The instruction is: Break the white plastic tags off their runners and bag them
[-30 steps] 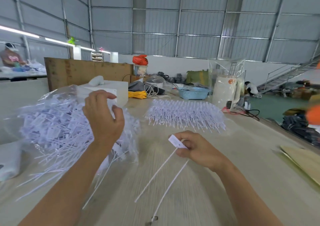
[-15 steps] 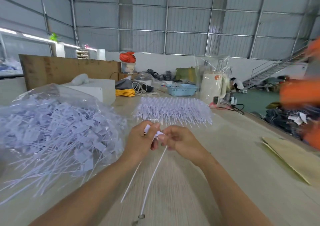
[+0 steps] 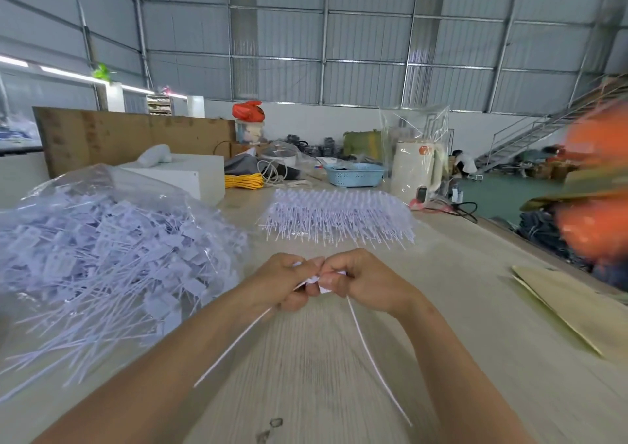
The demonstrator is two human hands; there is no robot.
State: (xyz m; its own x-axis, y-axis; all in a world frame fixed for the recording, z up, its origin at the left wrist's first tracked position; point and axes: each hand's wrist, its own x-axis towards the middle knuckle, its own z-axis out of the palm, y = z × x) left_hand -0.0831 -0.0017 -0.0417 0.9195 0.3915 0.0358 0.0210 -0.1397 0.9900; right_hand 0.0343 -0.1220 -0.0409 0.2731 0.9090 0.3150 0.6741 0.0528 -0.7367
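Note:
My left hand [image 3: 283, 282] and my right hand [image 3: 360, 279] meet over the middle of the table, each pinching the flat head of a white plastic tag [image 3: 323, 285]. Two thin white tails hang from the hands, one [image 3: 234, 341] slanting down left, the other [image 3: 373, 358] down right. A clear plastic bag [image 3: 102, 256] heaped with loose white tags lies at my left. A stack of white tags on their runners [image 3: 339, 216] sits farther back on the table.
The wooden table [image 3: 323, 375] has a white box [image 3: 183, 175], yellow cord [image 3: 243, 182], a blue basket [image 3: 355, 175] and a wrapped white kettle [image 3: 416, 168] at the back. Brown cardboard [image 3: 571, 304] lies at right. Blurred orange shapes [image 3: 594, 205] fill the right edge.
My left hand left the bag and came to my right hand, and both now grip the tag heads. The two tails have spread apart. The camera turned slightly left.

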